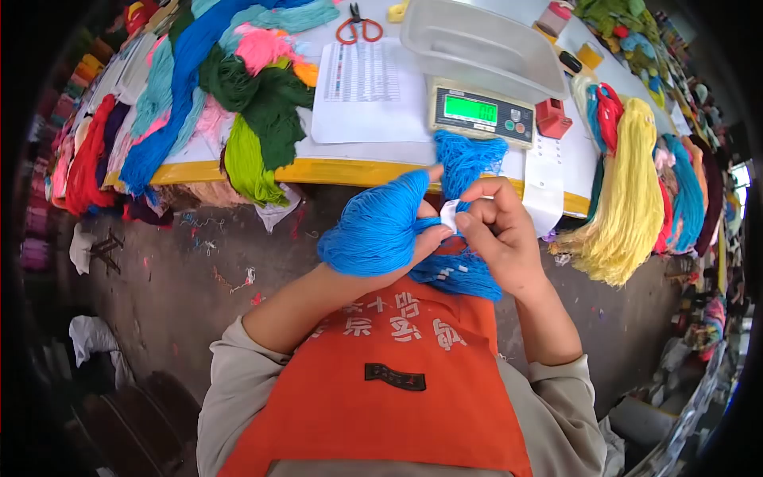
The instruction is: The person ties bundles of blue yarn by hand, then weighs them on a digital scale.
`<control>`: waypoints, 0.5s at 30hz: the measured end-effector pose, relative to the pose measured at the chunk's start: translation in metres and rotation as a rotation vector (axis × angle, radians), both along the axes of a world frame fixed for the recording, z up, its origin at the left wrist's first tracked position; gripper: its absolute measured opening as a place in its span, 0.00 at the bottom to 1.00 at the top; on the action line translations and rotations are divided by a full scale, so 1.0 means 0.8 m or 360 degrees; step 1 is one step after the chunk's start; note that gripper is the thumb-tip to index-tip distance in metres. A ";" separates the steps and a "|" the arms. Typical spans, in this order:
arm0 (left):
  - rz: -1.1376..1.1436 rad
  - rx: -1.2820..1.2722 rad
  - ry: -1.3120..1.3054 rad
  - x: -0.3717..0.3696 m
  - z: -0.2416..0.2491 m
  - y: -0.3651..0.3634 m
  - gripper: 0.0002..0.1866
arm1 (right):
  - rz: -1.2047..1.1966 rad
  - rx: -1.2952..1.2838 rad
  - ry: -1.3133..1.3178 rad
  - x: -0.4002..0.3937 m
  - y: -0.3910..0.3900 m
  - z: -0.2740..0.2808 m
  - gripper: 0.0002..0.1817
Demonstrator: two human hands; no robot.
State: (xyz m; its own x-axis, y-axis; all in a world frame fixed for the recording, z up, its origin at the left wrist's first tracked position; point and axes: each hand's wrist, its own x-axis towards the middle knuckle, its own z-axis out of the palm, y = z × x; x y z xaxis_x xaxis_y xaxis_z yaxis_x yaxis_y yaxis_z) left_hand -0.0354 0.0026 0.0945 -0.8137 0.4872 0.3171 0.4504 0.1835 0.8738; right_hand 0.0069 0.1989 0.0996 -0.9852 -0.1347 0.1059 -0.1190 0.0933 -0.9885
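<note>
A skein of bright blue yarn point(369, 226) covers most of my left hand point(429, 237), whose thumb and fingers close round its gathered end. A small white paper label point(450, 215) sits against the yarn there, and my right hand point(502, 238) pinches it between thumb and fingertips. More blue yarn point(470, 159) lies over the table edge just beyond my hands. Below them, another blue bundle point(457, 274) with small white bits on it hangs before my orange apron point(381, 405). How the label is fastened is hidden by my fingers.
A digital scale point(482, 114) with a lit green display stands ahead, a clear plastic tub point(485, 52) behind it. Red-handled scissors point(358, 30) lie near a printed sheet point(369, 107). Dark green yarn point(270, 111) at left and yellow yarn point(624, 195) at right hang over the table edge.
</note>
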 end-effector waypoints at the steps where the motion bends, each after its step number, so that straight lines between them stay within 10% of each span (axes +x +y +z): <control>1: 0.0014 0.0000 0.0001 0.001 0.000 -0.002 0.22 | -0.0027 -0.0031 -0.0043 0.000 -0.001 0.000 0.12; 15: -0.0306 -0.0203 0.0489 0.002 -0.022 -0.015 0.11 | 0.0183 0.0123 0.0227 0.024 -0.008 0.015 0.10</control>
